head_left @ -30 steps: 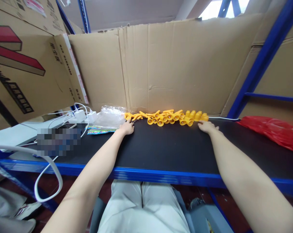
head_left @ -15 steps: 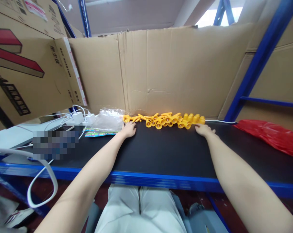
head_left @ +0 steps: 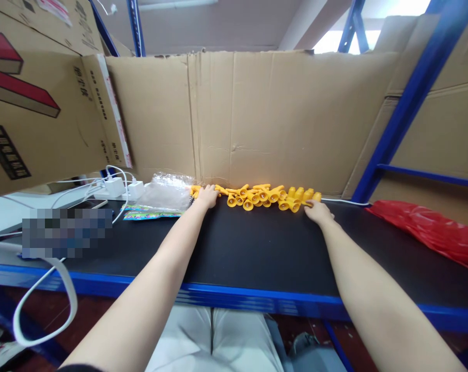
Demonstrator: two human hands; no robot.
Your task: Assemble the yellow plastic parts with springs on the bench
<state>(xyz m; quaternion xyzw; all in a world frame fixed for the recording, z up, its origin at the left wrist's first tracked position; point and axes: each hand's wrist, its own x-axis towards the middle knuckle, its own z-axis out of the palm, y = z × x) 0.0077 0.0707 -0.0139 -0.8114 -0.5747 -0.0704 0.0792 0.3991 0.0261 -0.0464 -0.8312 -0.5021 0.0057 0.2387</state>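
Observation:
A row of yellow plastic pieces point(head_left: 263, 196), several with round hollow ends and narrow stems, lies along the foot of the cardboard wall. At the row's left part, my left hand point(head_left: 207, 197) rests over thin yellow stems, its fingers reaching forward and partly hidden. My right hand point(head_left: 320, 212) is at the other end, fingers apart and touching the yellow pieces there. The upright-looking yellow pieces point(head_left: 299, 194) stand close together beside that hand. Neither hand has a piece lifted off the black tabletop point(head_left: 257, 248).
Clear plastic bags point(head_left: 164, 194) lie left of my left hand, by a white power strip with plugs point(head_left: 115, 188) and cables. A red plastic bag point(head_left: 423, 227) lies at right. Cardboard point(head_left: 288, 113) closes the back; a blue metal edge point(head_left: 249, 302) runs along the front.
My left hand has moved forward onto the yellow stems. My right hand stays by the row's right end. The camera view has shifted slightly.

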